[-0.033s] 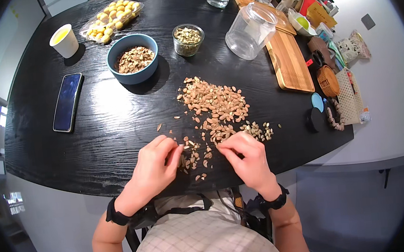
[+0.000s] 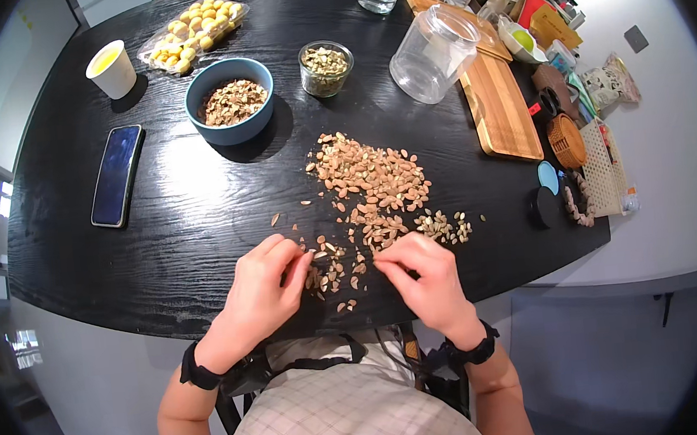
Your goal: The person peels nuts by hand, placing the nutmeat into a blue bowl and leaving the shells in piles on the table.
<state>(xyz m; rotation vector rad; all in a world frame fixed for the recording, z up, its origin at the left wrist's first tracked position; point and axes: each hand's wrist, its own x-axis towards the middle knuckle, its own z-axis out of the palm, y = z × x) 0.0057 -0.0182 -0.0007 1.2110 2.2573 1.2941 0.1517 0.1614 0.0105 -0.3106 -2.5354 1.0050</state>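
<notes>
Here, my bare left hand (image 2: 267, 278) and bare right hand (image 2: 426, 275) pinch beside tan, oval seeds (image 2: 371, 176); on what, I can't tell.

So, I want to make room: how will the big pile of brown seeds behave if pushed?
The pile of brown seeds will probably spread apart, since its pieces lie loose on the dark table. Each piece looks small, so likely light. Many look flattish and oval, so they may slide more than roll.

Bright glare on black table (image 2: 162, 267) — edges bowed, corners dark.
</notes>
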